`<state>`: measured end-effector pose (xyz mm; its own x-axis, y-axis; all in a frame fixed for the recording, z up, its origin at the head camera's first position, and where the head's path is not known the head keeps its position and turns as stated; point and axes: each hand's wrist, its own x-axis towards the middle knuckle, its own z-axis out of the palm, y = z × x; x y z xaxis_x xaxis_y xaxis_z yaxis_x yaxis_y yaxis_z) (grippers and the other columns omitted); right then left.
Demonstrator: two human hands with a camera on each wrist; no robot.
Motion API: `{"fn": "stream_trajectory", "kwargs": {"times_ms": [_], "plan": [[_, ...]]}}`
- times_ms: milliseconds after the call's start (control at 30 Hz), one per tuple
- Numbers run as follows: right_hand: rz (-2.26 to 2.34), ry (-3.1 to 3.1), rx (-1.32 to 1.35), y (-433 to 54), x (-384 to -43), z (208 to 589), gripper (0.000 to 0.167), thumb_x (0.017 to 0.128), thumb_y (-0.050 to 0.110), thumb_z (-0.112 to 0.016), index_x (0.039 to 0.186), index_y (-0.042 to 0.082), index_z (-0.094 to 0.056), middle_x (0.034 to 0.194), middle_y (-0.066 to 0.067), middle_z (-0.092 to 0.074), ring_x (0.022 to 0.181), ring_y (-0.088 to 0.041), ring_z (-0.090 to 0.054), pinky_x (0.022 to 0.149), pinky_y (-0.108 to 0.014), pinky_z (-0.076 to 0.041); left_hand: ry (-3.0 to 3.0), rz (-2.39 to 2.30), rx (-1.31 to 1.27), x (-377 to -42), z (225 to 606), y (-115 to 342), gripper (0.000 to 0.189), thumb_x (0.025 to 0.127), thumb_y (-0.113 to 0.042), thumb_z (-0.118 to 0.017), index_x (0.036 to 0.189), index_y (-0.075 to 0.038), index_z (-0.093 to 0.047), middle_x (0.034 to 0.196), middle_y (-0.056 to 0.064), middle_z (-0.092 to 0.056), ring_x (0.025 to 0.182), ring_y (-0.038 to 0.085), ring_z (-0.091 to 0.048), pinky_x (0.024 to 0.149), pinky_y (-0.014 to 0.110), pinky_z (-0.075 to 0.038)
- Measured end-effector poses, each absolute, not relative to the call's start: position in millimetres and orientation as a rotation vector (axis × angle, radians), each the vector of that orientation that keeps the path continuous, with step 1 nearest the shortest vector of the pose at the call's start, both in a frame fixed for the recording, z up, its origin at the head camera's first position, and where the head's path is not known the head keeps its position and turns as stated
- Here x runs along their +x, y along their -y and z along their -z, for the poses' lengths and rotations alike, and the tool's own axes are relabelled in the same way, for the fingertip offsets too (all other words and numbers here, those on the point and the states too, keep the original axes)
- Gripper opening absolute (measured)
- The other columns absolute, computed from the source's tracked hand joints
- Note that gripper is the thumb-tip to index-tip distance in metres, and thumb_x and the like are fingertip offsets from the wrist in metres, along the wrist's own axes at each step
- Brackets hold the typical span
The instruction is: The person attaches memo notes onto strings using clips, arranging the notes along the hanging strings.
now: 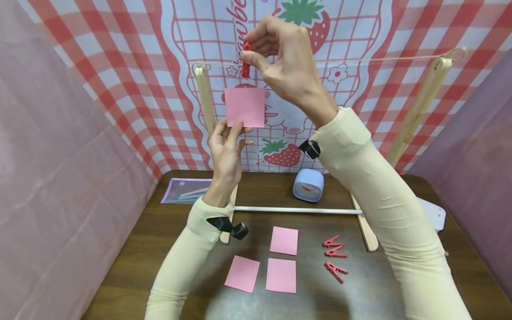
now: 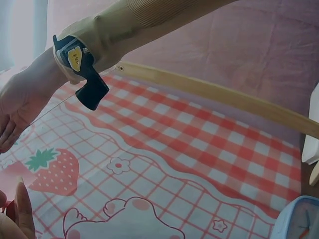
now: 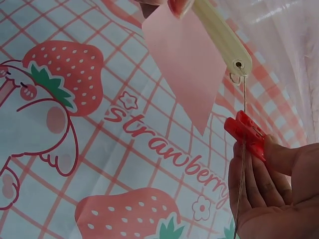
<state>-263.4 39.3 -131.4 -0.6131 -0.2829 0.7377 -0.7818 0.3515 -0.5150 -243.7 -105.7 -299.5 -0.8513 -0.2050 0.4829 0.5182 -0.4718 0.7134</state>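
Note:
My left hand [image 1: 226,153] holds a pink square paper note [image 1: 245,107] upright by its lower edge, thumb in front. A bit of red [image 2: 10,210] shows among the left fingers in the left wrist view; what it is I cannot tell. Above the note, my right hand [image 1: 290,60] pinches a red clothespin [image 1: 246,61] at the string [image 1: 384,59]. In the right wrist view the string runs across the clothespin [image 3: 247,133]; whether it is clipped on I cannot tell. The note [image 3: 187,64] is apart from that clothespin.
Wooden posts [image 1: 418,111] carry the string, with a white rod [image 1: 298,210] low between them. On the table lie three pink notes [image 1: 281,275] and three red clothespins [image 1: 336,271]. Behind stand a blue clock [image 1: 308,185] and a mesh pouch [image 1: 186,190] at the left.

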Motion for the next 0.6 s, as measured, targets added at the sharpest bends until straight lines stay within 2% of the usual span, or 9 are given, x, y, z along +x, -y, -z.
{"fn": "stream_trajectory", "kwargs": {"times_ms": [600], "plan": [[-1.088, 2.22, 0.992, -35.3, -258.6, 140.4, 0.024, 0.096, 0.014, -0.076, 0.115, 0.002, -0.07, 0.108, -0.007, -0.076, 0.089, -0.005, -0.069, 0.088, -0.017, -0.059, 1.239, 2.346, -0.482, -245.2, 299.0, 106.9, 0.013, 0.105, -0.005, -0.058, 0.115, -0.01, -0.064, 0.1, 0.002, -0.068, 0.084, 0.01, -0.069, 0.059, 0.019, -0.06]]}}
